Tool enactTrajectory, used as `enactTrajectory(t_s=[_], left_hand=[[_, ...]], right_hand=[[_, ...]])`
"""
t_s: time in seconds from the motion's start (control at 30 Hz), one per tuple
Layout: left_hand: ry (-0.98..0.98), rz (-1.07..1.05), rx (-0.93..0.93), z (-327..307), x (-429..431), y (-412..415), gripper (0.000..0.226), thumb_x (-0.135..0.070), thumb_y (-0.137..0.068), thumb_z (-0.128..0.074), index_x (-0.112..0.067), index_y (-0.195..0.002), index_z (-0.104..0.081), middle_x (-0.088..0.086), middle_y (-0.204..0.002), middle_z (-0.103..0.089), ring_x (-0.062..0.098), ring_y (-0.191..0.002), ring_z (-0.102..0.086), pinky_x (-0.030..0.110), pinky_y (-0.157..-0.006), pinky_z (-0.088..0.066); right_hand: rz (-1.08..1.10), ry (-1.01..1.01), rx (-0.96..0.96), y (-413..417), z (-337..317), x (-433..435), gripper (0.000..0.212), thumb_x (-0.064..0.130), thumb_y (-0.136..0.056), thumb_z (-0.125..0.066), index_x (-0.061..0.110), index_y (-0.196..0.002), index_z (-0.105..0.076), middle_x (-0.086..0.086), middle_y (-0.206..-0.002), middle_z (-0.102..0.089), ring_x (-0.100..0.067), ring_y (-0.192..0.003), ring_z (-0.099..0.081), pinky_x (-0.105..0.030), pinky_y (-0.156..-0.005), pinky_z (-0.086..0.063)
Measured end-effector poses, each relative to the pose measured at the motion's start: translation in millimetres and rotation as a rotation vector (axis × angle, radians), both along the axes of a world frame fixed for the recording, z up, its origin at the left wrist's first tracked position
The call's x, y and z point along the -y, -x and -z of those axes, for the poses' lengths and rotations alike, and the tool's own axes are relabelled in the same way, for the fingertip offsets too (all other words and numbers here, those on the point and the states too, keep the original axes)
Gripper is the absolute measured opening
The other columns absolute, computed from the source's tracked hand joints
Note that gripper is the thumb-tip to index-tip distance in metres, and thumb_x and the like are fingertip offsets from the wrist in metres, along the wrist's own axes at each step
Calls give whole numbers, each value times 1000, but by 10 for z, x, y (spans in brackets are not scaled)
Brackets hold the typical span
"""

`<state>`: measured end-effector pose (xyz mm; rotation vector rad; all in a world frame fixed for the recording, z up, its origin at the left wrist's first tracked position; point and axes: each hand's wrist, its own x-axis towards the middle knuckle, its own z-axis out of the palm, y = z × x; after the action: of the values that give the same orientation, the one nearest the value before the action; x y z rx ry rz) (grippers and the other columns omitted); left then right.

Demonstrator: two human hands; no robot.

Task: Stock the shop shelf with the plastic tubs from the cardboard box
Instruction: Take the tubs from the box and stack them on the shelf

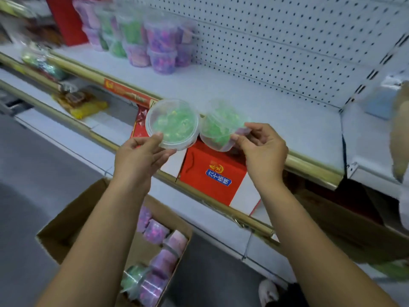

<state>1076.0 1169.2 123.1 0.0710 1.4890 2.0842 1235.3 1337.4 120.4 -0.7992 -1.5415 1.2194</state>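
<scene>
My left hand [141, 156] grips a clear plastic tub of green pieces [174, 122], lid facing me. Beside it, my right hand [261, 147] holds a second green tub [218, 127], tilted and blurred. Both tubs hover at the front edge of the white shelf [243, 100]. Stacked tubs [155, 45] with purple and green contents stand at the shelf's back left. Below my arms, the open cardboard box [73, 222] on the floor holds several more purple tubs and a green one [155, 262].
White pegboard [287, 41] backs the shelf. A red carton [212, 176] stands on the lower shelf under the tubs; yellow packets [86, 107] lie further left. Another brown box [354, 229] sits at lower right. The grey floor [33, 173] stretches to the left.
</scene>
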Motion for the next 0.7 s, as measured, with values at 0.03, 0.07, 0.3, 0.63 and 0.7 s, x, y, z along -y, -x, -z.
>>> enactTrajectory(t_s=[0.03,0.07,0.3,0.63,0.7], left_hand=[[4,-15,-9,-87,-42,69,29,-19,-90,-74,-8,-101,-50,25,-99,-70,32,-82,-77,23,-63,-60],[5,-25,-18,-160,-89,145,28,-19,-90,-74,-8,-98,-50,24,-94,-69,32,-82,-77,24,-62,-60],[20,18,-88,-487,-487,711,30,-17,-90,-74,-7,-101,-48,16,-71,-68,29,-72,-76,28,-66,-63],[152,99,-102,-526,-1280,1362,29,-17,-91,-74,-7,-94,-47,25,-87,-62,29,-71,-76,26,-58,-61],[169,90,-99,-502,-1469,1522,29,-18,-91,-73,-7,-98,-48,29,-88,-65,29,-70,-77,25,-56,-61]], right_hand=[[14,-17,21,66,-48,-71,29,1,-73,-85,11,-97,-72,5,-83,-73,-6,-82,-72,-22,-80,-57],[27,-35,48,129,-86,-143,29,7,-72,-87,17,-95,-73,6,-85,-74,-8,-84,-73,-26,-82,-59],[82,-118,146,514,-274,-609,29,21,-69,-89,35,-85,-70,9,-84,-75,-12,-87,-72,-37,-87,-58],[87,-115,230,1340,-166,-1397,27,20,-72,-88,24,-93,-73,18,-77,-70,-3,-80,-67,-19,-74,-53],[52,-119,237,1577,-113,-1646,27,16,-73,-87,20,-96,-73,23,-71,-67,8,-73,-63,-9,-69,-47]])
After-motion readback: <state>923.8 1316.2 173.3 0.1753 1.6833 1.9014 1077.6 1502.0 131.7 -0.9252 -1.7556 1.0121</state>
